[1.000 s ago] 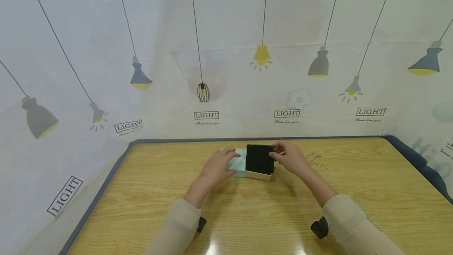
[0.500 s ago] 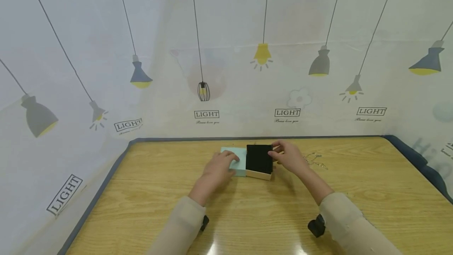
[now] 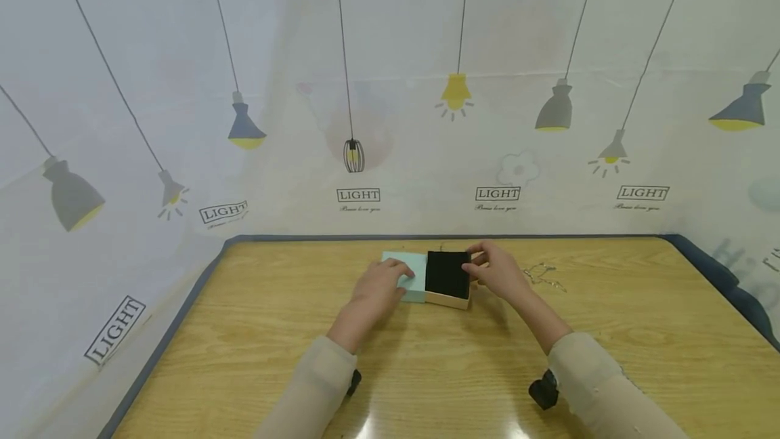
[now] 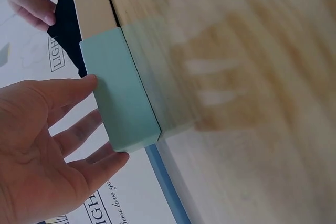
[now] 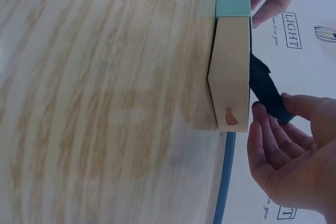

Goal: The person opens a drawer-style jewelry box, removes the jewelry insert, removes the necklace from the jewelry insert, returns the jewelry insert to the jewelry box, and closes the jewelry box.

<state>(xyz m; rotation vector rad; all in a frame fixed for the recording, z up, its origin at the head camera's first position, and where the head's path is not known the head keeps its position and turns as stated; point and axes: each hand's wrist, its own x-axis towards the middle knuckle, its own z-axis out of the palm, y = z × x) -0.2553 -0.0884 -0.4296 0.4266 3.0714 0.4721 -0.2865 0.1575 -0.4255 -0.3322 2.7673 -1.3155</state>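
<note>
A small drawer-style box lies near the table's back edge, its mint-green sleeve point(image 3: 412, 261) on the left and its beige drawer point(image 3: 447, 300) pulled out to the right. My left hand point(image 3: 376, 288) holds the sleeve, with the thumb on its near top edge and the fingers over the top and end, as the left wrist view shows. A black soft pad point(image 3: 447, 273) covers the drawer. My right hand point(image 3: 496, 273) pinches the pad's right edge between thumb and fingers. In the right wrist view that edge of the black pad point(image 5: 273, 98) bends up above the drawer point(image 5: 231, 66), which has a half-round notch in its end.
A thin silvery chain point(image 3: 542, 276) lies loosely on the wooden table point(image 3: 426, 371), just right of my right hand. Behind the table hangs a pale cloth point(image 3: 402, 154) printed with lamps, and a dark blue edging point(image 3: 341, 238) runs along the table's back.
My left hand has come down from just over the mint sleeve onto it. The black pad lies a little flatter over the drawer, its right edge still pinched in my right hand.
</note>
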